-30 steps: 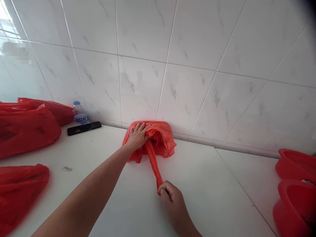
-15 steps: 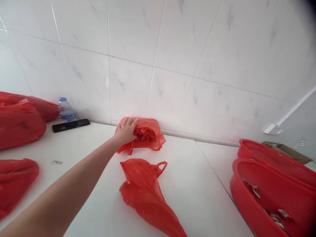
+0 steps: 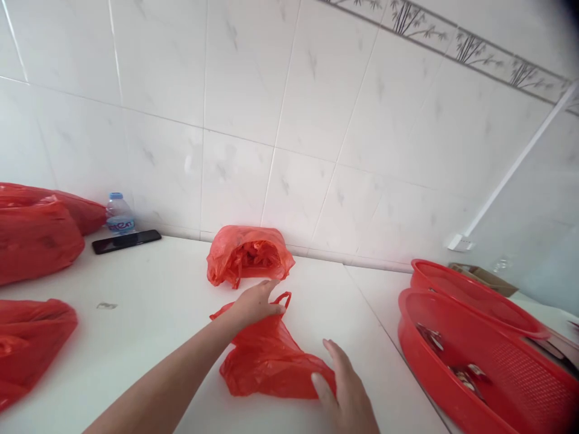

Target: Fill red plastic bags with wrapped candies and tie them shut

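A single red plastic bag (image 3: 266,358) lies crumpled on the white counter (image 3: 149,301) in front of me. My left hand (image 3: 257,304) rests on its upper end near the handle loop, fingers laid flat. At the bag's lower right edge is my right hand (image 3: 346,389), fingers stretched out and touching it. Behind, against the tiled wall, sits a red bag (image 3: 248,262) stuffed with more red bags, its mouth facing me.
Full red bags (image 3: 36,238) lie at the left, another red bag (image 3: 31,343) at the lower left. A water bottle (image 3: 118,215) and a black phone (image 3: 126,241) sit by the wall. Two red mesh baskets (image 3: 479,355) stand at the right, with small items inside.
A bag was pulled from the stuffed bag and dropped on the counter. My left hand left the stuffed bag and came down onto the loose one; my right hand came back beside it.
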A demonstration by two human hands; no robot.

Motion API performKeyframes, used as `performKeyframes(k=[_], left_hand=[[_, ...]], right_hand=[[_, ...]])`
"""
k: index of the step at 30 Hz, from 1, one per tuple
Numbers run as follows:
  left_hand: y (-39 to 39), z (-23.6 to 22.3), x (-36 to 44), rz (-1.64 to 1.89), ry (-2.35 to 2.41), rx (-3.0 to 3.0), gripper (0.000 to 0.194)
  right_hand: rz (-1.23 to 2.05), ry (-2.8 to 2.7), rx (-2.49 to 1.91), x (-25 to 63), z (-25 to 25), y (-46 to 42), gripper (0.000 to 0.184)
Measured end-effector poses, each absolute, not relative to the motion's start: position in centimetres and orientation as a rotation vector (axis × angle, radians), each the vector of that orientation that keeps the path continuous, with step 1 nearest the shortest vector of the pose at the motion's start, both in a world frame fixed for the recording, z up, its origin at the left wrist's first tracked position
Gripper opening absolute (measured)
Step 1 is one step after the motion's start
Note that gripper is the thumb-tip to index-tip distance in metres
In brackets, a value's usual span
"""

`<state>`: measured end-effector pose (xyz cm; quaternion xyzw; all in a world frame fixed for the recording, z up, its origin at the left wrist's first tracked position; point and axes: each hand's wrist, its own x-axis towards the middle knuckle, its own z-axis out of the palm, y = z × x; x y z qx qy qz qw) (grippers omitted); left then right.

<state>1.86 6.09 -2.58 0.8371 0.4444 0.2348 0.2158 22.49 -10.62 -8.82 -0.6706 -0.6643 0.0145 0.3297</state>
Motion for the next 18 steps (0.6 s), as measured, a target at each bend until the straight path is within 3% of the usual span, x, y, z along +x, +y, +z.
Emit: performKeyframes(k=[5, 8, 12, 15, 18], left_hand=[[6.3, -2.9, 2.6, 0.580, 1.172, 2.140, 0.023], [6.7, -1.0, 2.2, 0.752, 1.113, 2.015, 0.019], [6.5, 2.4, 1.5, 1.015, 0.974, 1.841, 0.013], [5.1, 3.8, 1.5, 1.088, 0.900, 1.753, 0.017], [3.4, 3.6, 2.0, 1.077, 0.874, 1.711, 0.021]], right_hand=[[0.008, -1.957, -1.825, 22.1, -10.0, -8.7, 0.041], [-0.196, -1.963, -1.813, 24.3, -8.1, -8.4, 0.031], [-0.776, -1.805, -1.662, 27.9, -2.9, -8.2, 0.017], [-0.971, -1.798, -1.575, 28.2, 0.1, -8.6, 0.020], [-0.936, -1.900, -1.469, 25.9, 1.3, -9.5, 0.030]])
